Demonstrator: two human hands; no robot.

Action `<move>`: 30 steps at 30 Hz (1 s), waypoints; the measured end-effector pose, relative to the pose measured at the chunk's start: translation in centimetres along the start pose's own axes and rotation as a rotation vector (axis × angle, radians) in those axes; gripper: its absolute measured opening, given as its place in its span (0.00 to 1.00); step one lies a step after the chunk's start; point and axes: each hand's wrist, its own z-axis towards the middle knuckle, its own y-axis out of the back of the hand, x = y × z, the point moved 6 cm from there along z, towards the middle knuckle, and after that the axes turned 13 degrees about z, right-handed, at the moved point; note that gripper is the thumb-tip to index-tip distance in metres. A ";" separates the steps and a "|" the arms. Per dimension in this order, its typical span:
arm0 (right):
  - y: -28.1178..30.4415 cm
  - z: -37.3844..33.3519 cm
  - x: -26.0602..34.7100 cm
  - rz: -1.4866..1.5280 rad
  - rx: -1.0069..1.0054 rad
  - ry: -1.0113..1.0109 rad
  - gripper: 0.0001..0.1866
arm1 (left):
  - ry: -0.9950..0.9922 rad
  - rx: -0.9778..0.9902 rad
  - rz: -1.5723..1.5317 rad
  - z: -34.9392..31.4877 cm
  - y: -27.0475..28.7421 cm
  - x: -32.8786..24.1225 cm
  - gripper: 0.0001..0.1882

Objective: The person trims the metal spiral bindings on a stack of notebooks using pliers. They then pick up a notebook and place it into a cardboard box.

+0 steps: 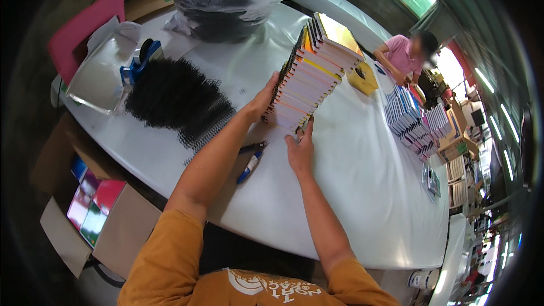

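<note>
A tall stack of spiral-bound notebooks (306,88), with yellow and orange edges between white pages, stands tilted on the table in front of me. My left hand (265,101) is held along the stack's left side, its fingers partly hidden behind the bindings. At the near lower corner is my right hand (301,148), thumb and fingers apart, the fingertips at the stack's edge. A blue-handled tool (249,167) and dark pliers (253,148) lie beside my left forearm. Left of that arm spreads a heap of black spiral binding coils (170,96).
Behind the coils sit a blue tape dispenser (141,61) and a clear plastic bag (232,0) with dark contents. A yellow box (362,78) and further notebook stacks (409,119) are at right, near a person in pink (403,54). An open carton (122,224) stands at lower left.
</note>
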 end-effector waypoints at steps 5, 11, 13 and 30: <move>0.5 6.9 -5.7 0.934 -0.217 -0.327 0.32 | 0.088 -0.011 -0.138 2.7 3.2 1.1 0.47; -3.3 9.2 -1.5 1.353 0.006 -0.535 0.38 | 0.104 -0.082 -0.213 4.3 4.3 3.6 0.49; -3.4 9.1 -1.1 1.158 -0.036 -0.337 0.36 | -0.031 0.043 -0.109 4.5 2.8 3.2 0.55; -0.2 11.8 0.7 0.937 0.039 -0.008 0.32 | -0.161 -0.203 0.026 4.0 6.5 1.4 0.44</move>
